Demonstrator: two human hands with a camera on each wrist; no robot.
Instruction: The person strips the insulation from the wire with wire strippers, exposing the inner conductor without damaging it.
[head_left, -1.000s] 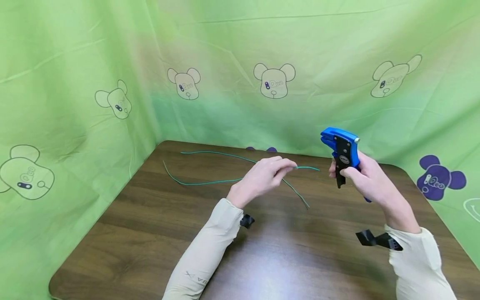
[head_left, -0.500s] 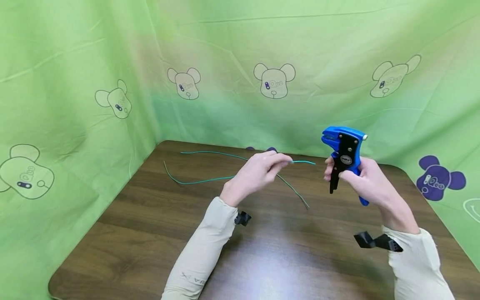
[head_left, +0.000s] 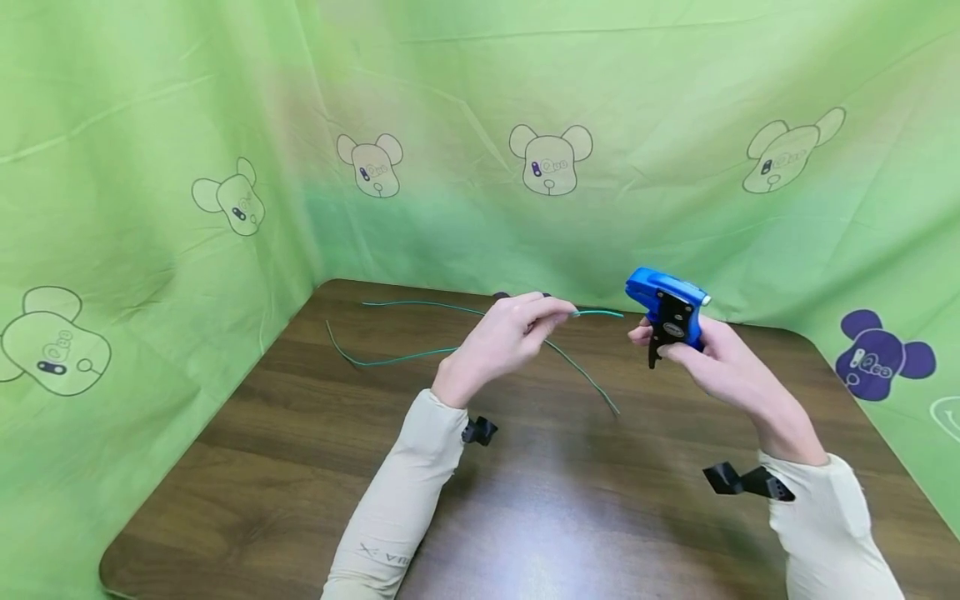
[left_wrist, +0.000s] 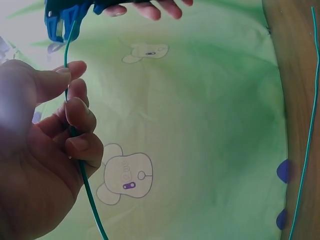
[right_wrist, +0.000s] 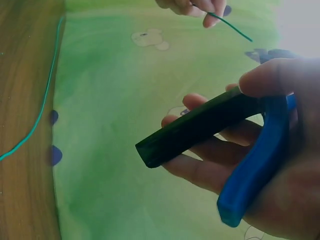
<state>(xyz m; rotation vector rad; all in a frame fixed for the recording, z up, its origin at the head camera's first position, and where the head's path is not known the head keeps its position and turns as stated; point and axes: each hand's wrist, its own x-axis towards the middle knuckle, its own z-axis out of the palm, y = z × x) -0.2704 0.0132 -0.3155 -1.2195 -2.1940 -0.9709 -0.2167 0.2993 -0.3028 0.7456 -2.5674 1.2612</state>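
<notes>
Between thumb and fingertips, my left hand pinches a thin green wire, whose short free end sticks out to the right. My right hand grips a wire stripper with a blue head and black side plate, raised above the table. In the right wrist view its black handle and blue handle stand spread apart. The stripper's nose points left at the wire end; the head view shows a small gap between them. In the left wrist view the wire runs down through the curled fingers of the hand.
A second green wire lies on the brown wooden table, partly hidden behind the left hand. Green cloth printed with bear heads hangs behind the table and along its sides.
My left hand has shifted a little left and away with the wire. The right hand has brought the stripper leftward, and it tilted and dipped slightly.
</notes>
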